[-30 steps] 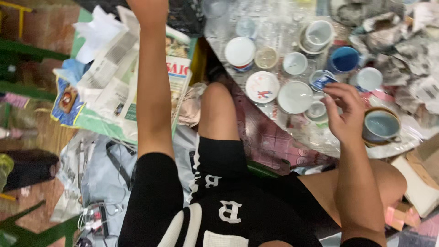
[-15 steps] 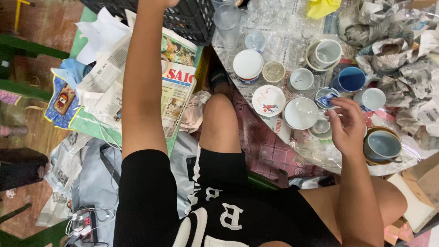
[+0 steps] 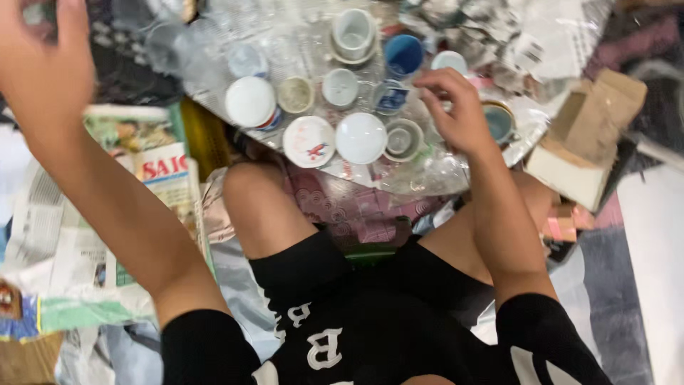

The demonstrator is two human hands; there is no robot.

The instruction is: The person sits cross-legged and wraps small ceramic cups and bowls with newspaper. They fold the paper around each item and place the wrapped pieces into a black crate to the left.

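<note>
Over the clear plastic sheet (image 3: 427,175) crowded with cups, the right hand (image 3: 459,114) is hovering with fingers loosely curled, holding nothing, just beside a small blue-patterned cup (image 3: 390,96), while the left hand (image 3: 46,60) is lifting blurred, grip unclear, above newspapers (image 3: 153,160).

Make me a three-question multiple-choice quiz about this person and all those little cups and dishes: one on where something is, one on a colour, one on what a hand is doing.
1. Where is the right hand?
A. Over the cups
B. On the newspaper
C. On the cardboard box

2. What colour is the inside of the tall cup past the fingers?
A. Yellow
B. Blue
C. Red

3. How is the left hand?
A. Gripping a dish
B. Flat on a knee
C. Raised, blurred

Answers:
1 A, its fingers curl above the crockery.
2 B, the inside is plainly blue.
3 C, it lifts at the top corner, away from the newspaper.
</note>
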